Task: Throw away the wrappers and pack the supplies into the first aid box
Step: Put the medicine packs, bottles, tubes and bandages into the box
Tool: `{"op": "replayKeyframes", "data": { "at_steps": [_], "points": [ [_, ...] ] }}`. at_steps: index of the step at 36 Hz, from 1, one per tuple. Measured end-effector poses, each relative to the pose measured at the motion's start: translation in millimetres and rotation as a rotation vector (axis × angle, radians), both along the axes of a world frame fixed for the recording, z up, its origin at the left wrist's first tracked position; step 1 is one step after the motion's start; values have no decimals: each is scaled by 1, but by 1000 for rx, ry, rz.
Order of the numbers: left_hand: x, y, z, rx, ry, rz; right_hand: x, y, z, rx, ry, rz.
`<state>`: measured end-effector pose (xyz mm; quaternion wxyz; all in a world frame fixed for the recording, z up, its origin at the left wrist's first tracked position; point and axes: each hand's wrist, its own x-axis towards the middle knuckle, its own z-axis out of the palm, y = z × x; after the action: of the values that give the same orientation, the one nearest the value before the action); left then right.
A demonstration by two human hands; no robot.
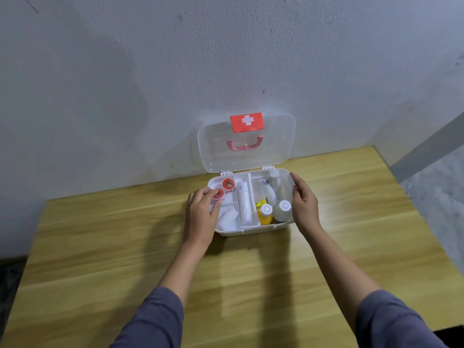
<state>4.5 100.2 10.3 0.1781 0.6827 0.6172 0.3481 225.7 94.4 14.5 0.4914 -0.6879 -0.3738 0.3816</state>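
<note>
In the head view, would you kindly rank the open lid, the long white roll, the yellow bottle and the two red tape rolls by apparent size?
Largest to smallest:
1. open lid
2. long white roll
3. yellow bottle
4. two red tape rolls and, which look alike, so I leave them unranked.

A light wooden surface (pixel 125 247) with pale grain streaks runs up to a whitewashed wall (pixel 150 71), scuffed and marked with small dark specks and faint stains near its base. To the right, beyond the surface's edge, a grey skirting band (pixel 426 149) slants along the foot of the wall above a speckled grey floor (pixel 442 197). A dark patch of floor (pixel 10 275) shows at the left.
</note>
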Motion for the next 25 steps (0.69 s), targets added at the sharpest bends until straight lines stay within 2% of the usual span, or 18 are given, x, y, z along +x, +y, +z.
{"op": "replayKeyframes", "data": {
  "at_steps": [5,9,12,15,18,21,25],
  "points": [
    [2,5,1,-35,-52,19,1,0,1,-1,-12,10],
    [1,-4,4,-79,-165,42,5,3,7,0,-37,15],
    [0,-22,4,-151,-275,72,4,10,23,161,-214,12],
    [-2,-42,-2,-283,-330,27,-4,28,48,376,-418,109],
    [-2,-56,-3,-352,-427,-45,-17,54,70,534,-534,234],
    [-2,-56,-4,-388,-488,-99,-28,78,82,592,-638,376],
    [-2,-54,-4,-388,-507,-90,-36,98,85,612,-799,417]
  ]
}}
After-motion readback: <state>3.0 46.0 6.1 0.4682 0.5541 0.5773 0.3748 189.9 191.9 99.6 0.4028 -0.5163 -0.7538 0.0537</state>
